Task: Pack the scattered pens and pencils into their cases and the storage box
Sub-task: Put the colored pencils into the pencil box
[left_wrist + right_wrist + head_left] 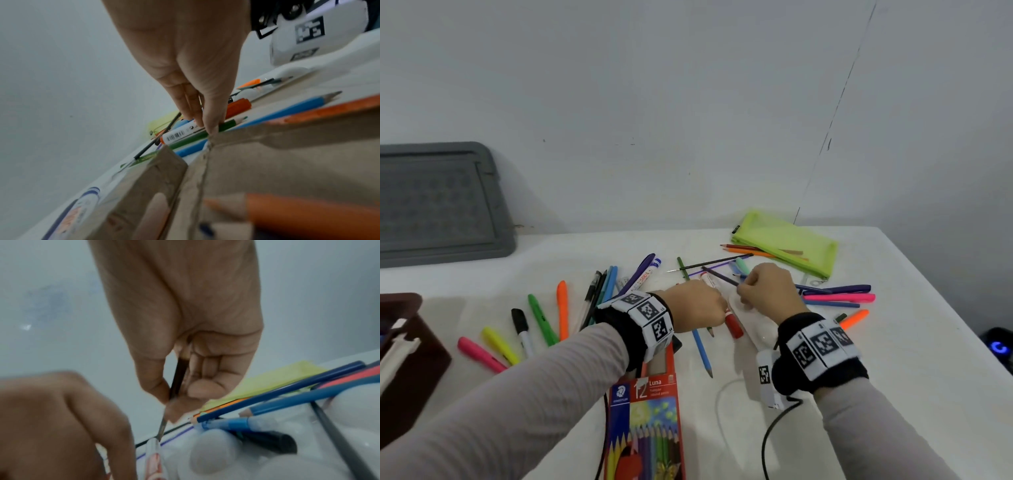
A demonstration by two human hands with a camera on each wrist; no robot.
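My left hand [717, 305] reaches down with thumb and fingers pinching a green pencil [191, 139], which lies beside a white marker with a red cap [732, 322]. My right hand [743, 286] pinches a dark pencil [177, 378] between thumb and curled fingers, its tip pointing left over the pile. The open coloured-pencil box [645, 411] lies under my left wrist; its cardboard flaps [267, 162] show an orange pencil inside. A lime mesh pouch [787, 241] lies at the back right. A blue pencil [702, 349] rests near the box.
Several highlighters and pens [541, 318] fan out on the left, with more pens [839, 294] on the right. A brown storage box [404, 359] stands at the left edge, a grey lid [438, 205] behind it. A white palette [756, 329] and a cable [767, 438] lie under my right wrist.
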